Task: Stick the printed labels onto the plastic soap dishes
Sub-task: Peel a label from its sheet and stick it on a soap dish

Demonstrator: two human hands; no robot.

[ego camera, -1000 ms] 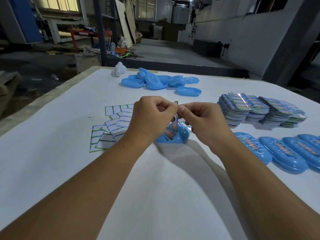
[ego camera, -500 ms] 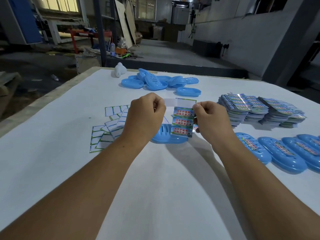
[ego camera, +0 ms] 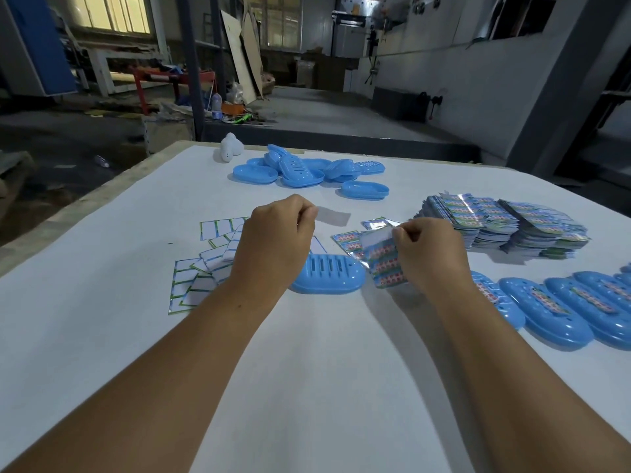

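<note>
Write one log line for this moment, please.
left hand: pinches peeled label | right hand: holds label sheet | soap dish: unlabelled

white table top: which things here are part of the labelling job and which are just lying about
Part of the job:
- blue slotted plastic soap dish between the hands
- printed label sheet pinched in right hand
- peeled strip held by left hand
- stacks of printed label sheets
- labelled blue dishes
- unlabelled blue dishes

Lying about:
- empty white backing sheets
- small white plastic object

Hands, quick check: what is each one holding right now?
Left hand: pinches a peeled label, white backing side toward the camera.
Right hand: pinches the printed label sheet just right of the unlabelled soap dish.
</note>
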